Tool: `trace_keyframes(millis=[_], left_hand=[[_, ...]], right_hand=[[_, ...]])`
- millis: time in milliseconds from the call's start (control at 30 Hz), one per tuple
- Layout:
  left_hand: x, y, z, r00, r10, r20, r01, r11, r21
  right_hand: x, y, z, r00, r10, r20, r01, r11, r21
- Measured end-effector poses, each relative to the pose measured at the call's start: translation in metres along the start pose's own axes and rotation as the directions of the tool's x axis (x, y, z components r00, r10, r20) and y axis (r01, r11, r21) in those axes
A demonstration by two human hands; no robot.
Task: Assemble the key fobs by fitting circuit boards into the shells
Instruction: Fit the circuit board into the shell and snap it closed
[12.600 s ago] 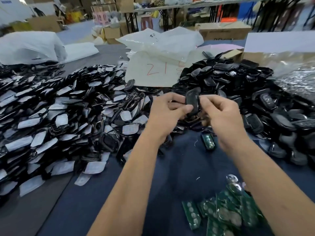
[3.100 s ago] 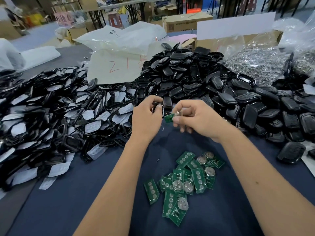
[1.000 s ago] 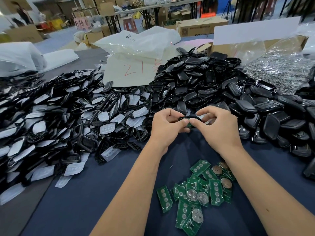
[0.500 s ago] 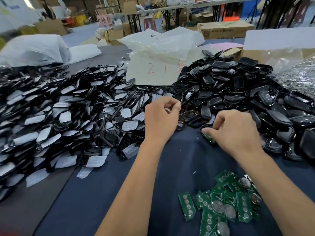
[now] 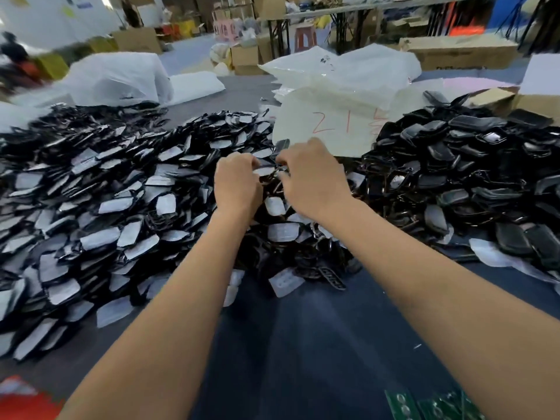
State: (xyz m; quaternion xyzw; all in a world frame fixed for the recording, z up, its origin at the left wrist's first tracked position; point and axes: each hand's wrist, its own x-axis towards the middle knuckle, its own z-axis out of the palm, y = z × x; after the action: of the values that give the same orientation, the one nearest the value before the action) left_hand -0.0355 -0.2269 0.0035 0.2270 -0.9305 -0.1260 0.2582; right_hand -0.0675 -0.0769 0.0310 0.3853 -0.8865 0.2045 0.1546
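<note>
table (image 5: 303, 344): dark cloth | shell heaps: left side (image 5: 100, 213), right side (image 5: 472, 177) | left hand (image 5: 236, 184) and right hand (image 5: 313, 181): fingers curled, together pinching a shell (image 5: 268, 170) above the left heap's far edge | circuit boards (image 5: 430, 407): near edge

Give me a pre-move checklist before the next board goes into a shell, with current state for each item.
1. Shell in hand: left hand and right hand meet over the shell pile, fingers curled at a dark piece; firm grip: cannot tell.
2. Piece is a single shell, free of its neighbours: cannot tell.
3. Circuit boards within reach: ok, at the lower edge on the blue cloth.
4. Board already in a hand: not ok, none visible.
5. Bare cloth to work on: ok, between the forearms.
6. Black pile on the right kept separate from the shell pile: ok.
</note>
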Motion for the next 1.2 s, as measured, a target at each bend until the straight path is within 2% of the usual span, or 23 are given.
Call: trace_keyframes(millis=[100, 167, 300, 467, 567, 700, 800, 833, 867, 900, 933, 967, 1033, 1100, 1200], left_hand=[[0.014, -0.001, 0.006, 0.989, 0.062, 0.137, -0.071, 0.996, 0.063], [0.019, -0.001, 0.007, 0.983, 0.058, 0.176, -0.072, 0.995, 0.075], [0.028, -0.001, 0.007, 0.980, 0.039, 0.194, -0.064, 0.990, 0.124], [0.029, -0.013, 0.003, 0.980, 0.039, 0.194, -0.045, 0.999, 0.027], [0.028, -0.022, 0.000, 0.981, 0.013, 0.196, -0.024, 0.998, 0.055], [0.020, -0.021, -0.007, 0.994, 0.024, 0.104, -0.031, 0.998, 0.062], [0.016, -0.010, -0.022, 0.997, -0.056, -0.049, 0.051, 0.994, -0.099], [0.013, -0.002, -0.029, 0.991, -0.122, -0.062, 0.103, 0.964, -0.244], [0.009, 0.010, -0.034, 0.984, -0.177, -0.019, 0.150, 0.885, -0.441], [0.001, 0.026, -0.037, 0.979, -0.188, 0.077, 0.193, 0.751, -0.632], [-0.010, 0.045, -0.038, 0.972, -0.140, 0.187, 0.233, 0.602, -0.763], [-0.023, 0.064, -0.036, 0.957, -0.062, 0.282, 0.276, 0.485, -0.830], [-0.053, 0.101, -0.023, 0.909, 0.091, 0.406, 0.348, 0.366, -0.863], [-0.082, 0.134, -0.006, 0.858, 0.186, 0.478, 0.410, 0.313, -0.857], [-0.113, 0.166, 0.019, 0.812, 0.234, 0.534, 0.472, 0.274, -0.838]], right_hand=[[0.018, -0.005, 0.012, 0.995, 0.035, 0.097, -0.035, 0.999, 0.000], [0.021, -0.005, 0.015, 0.992, 0.070, 0.104, -0.076, 0.996, 0.049], [0.017, 0.003, 0.017, 0.990, 0.134, 0.036, -0.138, 0.982, 0.126], [0.007, 0.014, 0.013, 0.983, 0.183, -0.013, -0.176, 0.960, 0.218], [0.002, 0.014, 0.010, 0.981, 0.192, -0.027, -0.178, 0.948, 0.263], [-0.004, 0.014, 0.006, 0.979, 0.198, -0.038, -0.176, 0.932, 0.317], [-0.013, 0.019, -0.004, 0.963, 0.247, -0.110, -0.182, 0.892, 0.413], [-0.017, 0.023, -0.009, 0.949, 0.281, -0.140, -0.188, 0.865, 0.464], [-0.024, 0.028, -0.015, 0.932, 0.323, -0.162, -0.196, 0.829, 0.524], [-0.030, 0.034, -0.019, 0.912, 0.375, -0.166, -0.209, 0.773, 0.600], [-0.039, 0.042, -0.025, 0.888, 0.437, -0.145, -0.226, 0.688, 0.690], [-0.050, 0.050, -0.032, 0.866, 0.490, -0.098, -0.237, 0.575, 0.783], [-0.079, 0.072, -0.044, 0.841, 0.541, 0.005, -0.241, 0.367, 0.898], [-0.114, 0.095, -0.056, 0.820, 0.570, 0.053, -0.248, 0.270, 0.930], [-0.160, 0.122, -0.072, 0.792, 0.596, 0.129, -0.238, 0.108, 0.965]])
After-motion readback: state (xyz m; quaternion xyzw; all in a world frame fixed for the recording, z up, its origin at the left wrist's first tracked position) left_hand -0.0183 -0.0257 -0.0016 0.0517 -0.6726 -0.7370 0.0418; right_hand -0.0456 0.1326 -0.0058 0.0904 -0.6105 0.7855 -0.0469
